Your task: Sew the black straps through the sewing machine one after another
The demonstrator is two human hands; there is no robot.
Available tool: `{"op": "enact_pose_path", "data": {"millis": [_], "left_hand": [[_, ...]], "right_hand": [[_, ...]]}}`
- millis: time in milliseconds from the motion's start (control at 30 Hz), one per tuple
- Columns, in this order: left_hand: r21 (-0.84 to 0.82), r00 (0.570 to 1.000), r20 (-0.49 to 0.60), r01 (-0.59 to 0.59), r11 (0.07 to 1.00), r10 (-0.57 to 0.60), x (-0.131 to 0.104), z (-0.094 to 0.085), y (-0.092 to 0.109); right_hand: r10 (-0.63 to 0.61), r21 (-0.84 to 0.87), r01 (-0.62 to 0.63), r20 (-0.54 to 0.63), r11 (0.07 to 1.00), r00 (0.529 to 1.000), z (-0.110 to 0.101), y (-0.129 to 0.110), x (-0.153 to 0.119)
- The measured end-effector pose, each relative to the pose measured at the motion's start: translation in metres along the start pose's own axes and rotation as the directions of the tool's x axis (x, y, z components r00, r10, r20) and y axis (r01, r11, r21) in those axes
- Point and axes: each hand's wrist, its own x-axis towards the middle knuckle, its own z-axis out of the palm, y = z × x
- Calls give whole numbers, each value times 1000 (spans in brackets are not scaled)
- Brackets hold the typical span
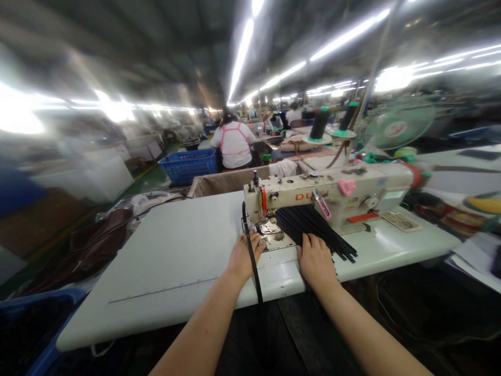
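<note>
My left hand (243, 257) is beside the needle area of a white sewing machine (289, 196), its fingers bent together close to the metal needle plate (276, 237). What its fingertips grip is too small to make out. A long narrow black strap (253, 271) runs down from the machine head, across this hand and over the table's front edge. My right hand (317, 258) lies on the near side of a bundle of black straps (313, 224), fingers curled against them. The bundle fans out under the machine arm, its loose ends pointing right.
The white sewing table (168, 245) has a printed ruler near its front edge. Two black thread cones (320, 124) and a green fan (397, 122) stand behind the machine. A blue crate (190, 166) and a seated person (235, 143) are beyond. Brown material (97, 243) lies at left.
</note>
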Motion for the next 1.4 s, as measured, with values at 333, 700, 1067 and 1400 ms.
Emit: {"op": "enact_pose_path", "data": {"millis": [333,700,1067,1400], "left_hand": [[31,1000,1,-14,999,14,-5,6,0],[-12,998,-54,-8,1000,7,-7,-1,4],[-89,994,-105,3,996,-13,-11,-6,6],[-138,990,-140,10,990,-29,-13,-3,9]], "right_hand": [[-15,-20,15,3,1000,1000,1,2,0],[-24,-33,24,18,999,1000,2,4,0],[-45,-48,45,13,998,999,6,7,-1],[-42,-99,47,53,994,998,-2,0,8]]}}
